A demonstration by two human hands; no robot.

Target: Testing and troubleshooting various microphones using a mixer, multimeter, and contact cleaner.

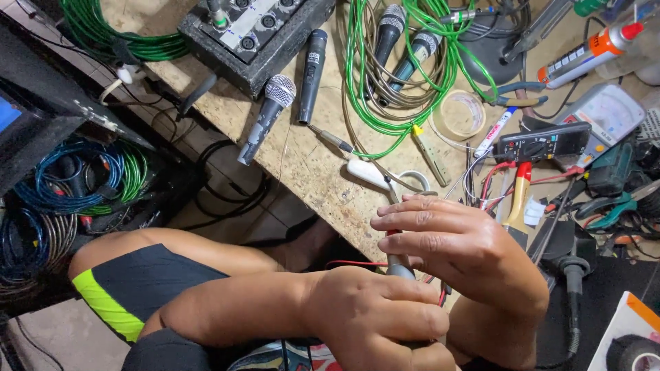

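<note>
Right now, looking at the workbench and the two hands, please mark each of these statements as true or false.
1. Both hands hold one slim grey cylindrical handle between them. True: the left hand grips it low and the right hand closes over its top.
2. The silver mesh-headed microphone stands upright on the bench. False: it lies flat on the speckled wooden bench top.
3. The coiled bright green cable lies around two dark microphones. True.
4. The roll of clear tape is on the right hand's wrist. False: it lies on the bench, beside the green coil.
5. The black digital multimeter is held in the left hand. False: it lies on the bench.
</note>
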